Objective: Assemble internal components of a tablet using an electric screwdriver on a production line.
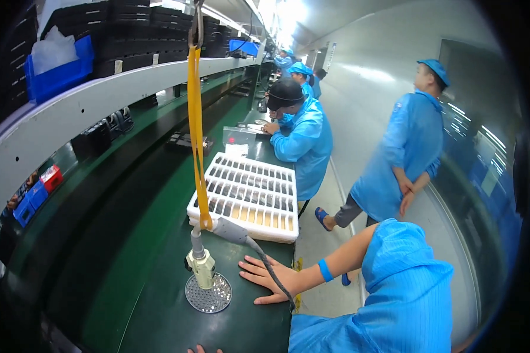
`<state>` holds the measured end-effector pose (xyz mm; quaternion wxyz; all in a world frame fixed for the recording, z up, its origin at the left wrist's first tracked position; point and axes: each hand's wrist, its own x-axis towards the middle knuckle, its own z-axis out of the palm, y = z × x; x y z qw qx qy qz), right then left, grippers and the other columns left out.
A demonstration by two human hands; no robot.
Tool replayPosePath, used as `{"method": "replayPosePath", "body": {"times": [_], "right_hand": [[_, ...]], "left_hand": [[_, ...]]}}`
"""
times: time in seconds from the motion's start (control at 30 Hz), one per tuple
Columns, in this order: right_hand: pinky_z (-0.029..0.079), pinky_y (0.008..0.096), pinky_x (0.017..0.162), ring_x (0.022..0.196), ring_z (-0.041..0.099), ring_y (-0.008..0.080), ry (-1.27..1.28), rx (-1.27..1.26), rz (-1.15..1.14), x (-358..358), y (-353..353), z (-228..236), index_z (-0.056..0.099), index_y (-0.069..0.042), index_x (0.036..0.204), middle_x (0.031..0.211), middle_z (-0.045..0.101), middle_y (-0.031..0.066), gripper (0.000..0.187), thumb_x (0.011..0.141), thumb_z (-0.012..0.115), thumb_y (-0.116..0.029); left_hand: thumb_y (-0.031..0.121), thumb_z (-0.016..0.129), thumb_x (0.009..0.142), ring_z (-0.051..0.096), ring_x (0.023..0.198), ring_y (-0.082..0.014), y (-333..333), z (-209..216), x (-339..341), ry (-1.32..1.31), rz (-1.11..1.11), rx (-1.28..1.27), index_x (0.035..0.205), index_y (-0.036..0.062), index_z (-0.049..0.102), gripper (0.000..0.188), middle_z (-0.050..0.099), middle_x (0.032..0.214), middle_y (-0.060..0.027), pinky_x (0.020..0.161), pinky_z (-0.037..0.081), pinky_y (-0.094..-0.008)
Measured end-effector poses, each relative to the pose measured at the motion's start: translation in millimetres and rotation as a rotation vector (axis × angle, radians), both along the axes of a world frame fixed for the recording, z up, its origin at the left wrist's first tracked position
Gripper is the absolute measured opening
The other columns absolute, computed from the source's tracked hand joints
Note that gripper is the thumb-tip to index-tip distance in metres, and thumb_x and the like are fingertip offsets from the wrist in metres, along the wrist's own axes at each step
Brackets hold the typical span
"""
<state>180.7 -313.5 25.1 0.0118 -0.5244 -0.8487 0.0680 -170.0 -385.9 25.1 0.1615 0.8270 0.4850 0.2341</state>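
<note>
Right hand (274, 279): released, spread on flat dark-green bench (256, 326); left hand (203, 350): cannot tell; upright cream plastic-looking tool (204, 272) over round grey perforated dish (195, 301); judged step: pause; next move calls for tool grip

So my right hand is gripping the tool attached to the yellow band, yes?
No: in the head view your right hand lies open, palm down on the green bench, not gripping the tool. The tool is attached to the yellow band.
</note>
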Motion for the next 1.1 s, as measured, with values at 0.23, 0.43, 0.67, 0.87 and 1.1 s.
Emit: {"method": "replayPosePath", "body": {"times": [0.23, 0.43, 0.67, 0.87, 1.1], "right_hand": [[0.015, 0.0634, 0.115, 0.149, 0.012, 0.0397, 0.015, 0.000, 0.009, -1.2, 0.6, 1.7, 0.022, -0.003, 0.153, 0.162, 0.012, 0.0188, 0.085, 0.095, 0.046, -0.060], [0.012, 0.0583, 0.117, 0.150, 0.013, 0.0385, 0.010, -0.009, -0.002, -3.8, -0.1, 4.2, 0.027, -0.001, 0.152, 0.161, 0.018, 0.0208, 0.084, 0.093, 0.054, -0.055], [0.012, 0.0577, 0.118, 0.150, 0.012, 0.0382, 0.042, 0.023, 0.000, -1.2, -0.4, -2.3, 0.026, -0.003, 0.153, 0.161, 0.017, 0.0197, 0.085, 0.093, 0.054, -0.056], [0.017, 0.0634, 0.115, 0.150, 0.011, 0.0378, 0.021, 0.022, -0.007, -0.5, -1.3, -1.1, 0.025, -0.003, 0.152, 0.161, 0.014, 0.0193, 0.083, 0.095, 0.048, -0.059], [0.018, 0.0633, 0.115, 0.149, 0.012, 0.0399, 0.031, 0.019, -0.005, 1.1, -2.5, -4.1, 0.026, -0.002, 0.152, 0.158, 0.022, 0.0221, 0.083, 0.094, 0.048, -0.058]], "left_hand": [[0.033, 0.075, 0.080, 0.044, 0.129, -0.0527, -0.9, -5.6, -5.6, -0.095, -0.010, 0.050, 0.111, 0.0015, 0.069, 0.045, 0.052, 0.137, -0.0285, 0.102, 0.037, -0.0610], [0.030, 0.075, 0.081, 0.043, 0.129, -0.0527, -3.0, -3.0, -7.3, -0.138, -0.005, 0.040, 0.110, 0.0009, 0.069, 0.042, 0.053, 0.136, -0.0283, 0.100, 0.037, -0.0612], [0.028, 0.075, 0.081, 0.045, 0.128, -0.0527, -2.4, -2.9, -6.1, -0.143, -0.008, 0.067, 0.110, 0.0009, 0.069, 0.040, 0.054, 0.135, -0.0277, 0.101, 0.038, -0.0605], [0.026, 0.075, 0.081, 0.046, 0.126, -0.0546, 0.4, -0.7, -4.5, -0.165, -0.051, 0.112, 0.110, -0.0001, 0.068, 0.039, 0.055, 0.132, -0.0294, 0.100, 0.039, -0.0612], [0.028, 0.073, 0.085, 0.048, 0.123, -0.0547, 1.5, -17.1, -7.9, -0.129, -0.096, 0.243, 0.114, 0.0010, 0.064, 0.041, 0.056, 0.130, -0.0303, 0.098, 0.042, -0.0606]]}}
